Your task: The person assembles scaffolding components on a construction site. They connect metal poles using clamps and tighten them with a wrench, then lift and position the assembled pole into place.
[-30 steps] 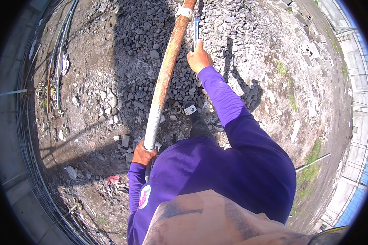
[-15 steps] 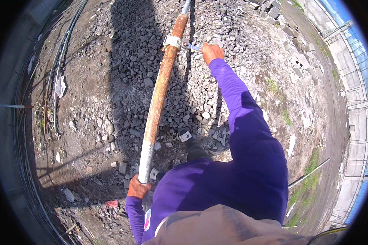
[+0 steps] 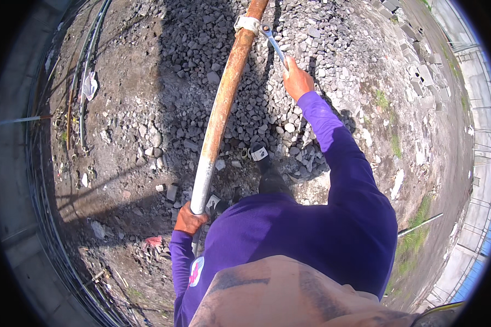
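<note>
A long metal pipe (image 3: 226, 109), rusty over its upper stretch and pale grey lower down, slants across the view. My left hand (image 3: 191, 219) is wrapped round its lower, grey part. Near the top of the view, a whitish metal clamp (image 3: 247, 24) encircles the rusty part. My right hand (image 3: 298, 79) grips the handle of a silver ratchet wrench (image 3: 274, 43). The wrench's round head sits on the clamp's right side, over a bolt that is mostly hidden. From that head the handle slopes down and right into my fist.
Grey gravel (image 3: 202, 71) lies beneath the pipe and round my feet. Concrete blocks (image 3: 428, 79) are heaped at the far right. Long thin pipes (image 3: 84, 71) lie on the dirt at the left. A concrete wall (image 3: 483, 147) runs along the right side.
The wrench handle has swung downward with my right hand, from nearly level to a steep slant. The whole view has shifted, so the clamp appears higher. My left hand keeps its hold on the pipe.
</note>
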Demonstrator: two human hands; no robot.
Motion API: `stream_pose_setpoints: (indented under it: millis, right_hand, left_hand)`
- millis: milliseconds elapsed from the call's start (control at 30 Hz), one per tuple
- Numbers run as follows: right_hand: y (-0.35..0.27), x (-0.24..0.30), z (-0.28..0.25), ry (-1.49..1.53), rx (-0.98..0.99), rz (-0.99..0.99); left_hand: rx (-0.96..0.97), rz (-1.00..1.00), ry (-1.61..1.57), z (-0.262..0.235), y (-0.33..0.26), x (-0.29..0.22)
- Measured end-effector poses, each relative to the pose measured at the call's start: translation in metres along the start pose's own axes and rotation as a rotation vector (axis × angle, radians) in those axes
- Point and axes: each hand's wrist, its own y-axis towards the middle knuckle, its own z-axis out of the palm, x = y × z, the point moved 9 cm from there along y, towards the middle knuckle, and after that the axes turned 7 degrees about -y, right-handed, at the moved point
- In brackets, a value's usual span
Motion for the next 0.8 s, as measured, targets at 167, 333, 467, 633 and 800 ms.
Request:
stream_pose_setpoints:
  millis: [167,333,467,633,800]
  right_hand:
    - [-0.039,0.062,0.022,0.433,-0.052,0.136]
    - [-0.009,0.047,0.029,0.268,0.036,0.170]
    - [0.041,-0.014,-0.003,-0.141,0.015,0.159]
    - [0.173,-0.032,-0.068,-0.417,-0.407,-0.051]
    - [0.187,-0.031,-0.074,-0.011,-0.597,-0.060]
  left_hand:
    - [0.004,0.031,0.000,0.005,0.006,0.007]
    - [-0.039,0.058,0.043,-0.003,0.003,0.008]
    - [-0.044,0.070,0.078,-0.006,-0.002,0.001]
    - [-0.032,0.058,0.012,0.001,-0.010,-0.015]
    - [-0.001,0.065,-0.008,0.007,-0.009,-0.020]
